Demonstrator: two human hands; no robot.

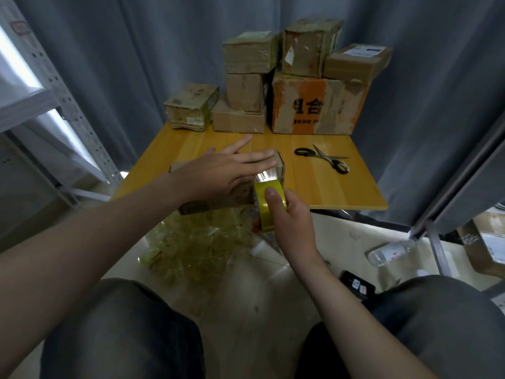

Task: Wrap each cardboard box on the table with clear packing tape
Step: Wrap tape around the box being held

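view from my head, looking down past my own forearms and knees. my left hand (226, 168) lies flat on top of a small cardboard box (210, 205) in the middle of the frame. its fingers are straight, slightly spread and pointing right. the box sits at the near edge of a yellow wooden counter (328, 187); i cannot tell whether it overhangs that edge.

my right hand (289, 217), just below and right of centre, grips a tape roll (263, 212) of yellowish clear tape. my thumb is curled over the roll's outer face and the other fingers are behind it. the roll stands on edge against the box's near right corner. a short shiny strip of tape (266, 175) runs from it up onto the box, just under my left fingertips.

right of the box and apart from it, black-handled scissors (323, 158) lie on the counter with the blades open. along the far edge, in the upper middle of the frame, rises a stack of cardboard boxes (246, 91). a larger orange-printed box (314, 108) stands at its right and a lone low box (191, 108) at its left. grey curtains (136, 64) hang behind, and a metal shelf frame (54, 91) fills the upper left.

on the floor below the counter lies a heap of crumpled tape (196, 242). at lower right a clear plastic bottle (390, 251) lies on its side.
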